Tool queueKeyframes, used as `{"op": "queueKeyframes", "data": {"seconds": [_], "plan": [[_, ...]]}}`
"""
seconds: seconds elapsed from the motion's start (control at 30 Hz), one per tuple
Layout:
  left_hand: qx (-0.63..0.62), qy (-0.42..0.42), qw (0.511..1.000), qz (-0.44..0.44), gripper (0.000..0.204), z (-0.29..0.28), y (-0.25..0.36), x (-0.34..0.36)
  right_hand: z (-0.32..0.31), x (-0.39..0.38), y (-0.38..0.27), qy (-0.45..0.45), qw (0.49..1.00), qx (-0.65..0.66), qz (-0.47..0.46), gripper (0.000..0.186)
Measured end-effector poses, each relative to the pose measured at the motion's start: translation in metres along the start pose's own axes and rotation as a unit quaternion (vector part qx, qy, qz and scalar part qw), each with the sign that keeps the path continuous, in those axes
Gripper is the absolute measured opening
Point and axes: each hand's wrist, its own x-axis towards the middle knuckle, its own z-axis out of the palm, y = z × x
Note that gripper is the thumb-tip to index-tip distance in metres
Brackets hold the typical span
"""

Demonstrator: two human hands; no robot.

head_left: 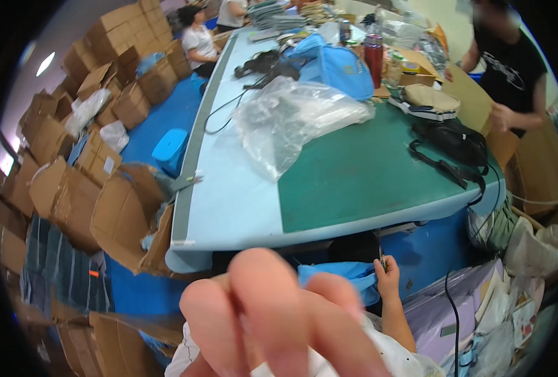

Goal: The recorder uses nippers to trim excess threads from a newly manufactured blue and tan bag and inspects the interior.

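Observation:
My left hand (263, 308) is raised very close to the camera, large and partly blurred. Its fingers are bent and bunched together, and whatever lies between them, if anything, is hidden. Lower right of the table, my right hand (389, 276) is closed round a small dark object (383, 262), too small to name. Light blue fabric (345, 273) lies by that hand, over my lap, partly covered by the left fingers. Before me stands a long table with a light blue top (229, 207) and a green mat (354, 169).
On the table are a clear plastic bag (298, 119), blue bag (345, 72), black strapped bag (452, 147), beige pouch (430, 100), red bottle (373, 60) and scissors (185, 182). Cardboard boxes (128, 213) crowd the left. A person (508, 69) stands at right; another person (197, 44) sits far left.

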Motion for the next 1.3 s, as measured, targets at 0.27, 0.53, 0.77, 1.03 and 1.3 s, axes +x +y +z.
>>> {"op": "queueKeyframes", "data": {"seconds": [0.27,0.53,0.77,1.03,1.3], "plan": [[0.011,0.026,0.999,0.017,0.033,0.002,-0.026,0.010,0.016,0.006,0.008,-0.045,0.998,0.035,-0.042,0.019],[-0.076,0.045,0.996,-0.020,0.036,0.012,-0.049,-0.033,-0.006,0.002,0.014,0.000,1.000,0.010,-0.027,0.019],[-0.106,0.030,0.994,-0.026,0.040,0.015,-0.053,-0.041,-0.009,0.000,0.016,0.006,1.000,0.009,-0.006,0.020],[-0.154,-0.003,0.987,-0.035,0.045,0.012,-0.073,-0.031,-0.008,0.000,0.019,0.002,1.000,0.020,-0.011,0.020],[0.157,-0.108,0.925,-0.328,0.047,-0.090,-0.130,0.017,-0.002,-0.001,0.007,0.015,1.000,-0.001,-0.017,0.019]]}}
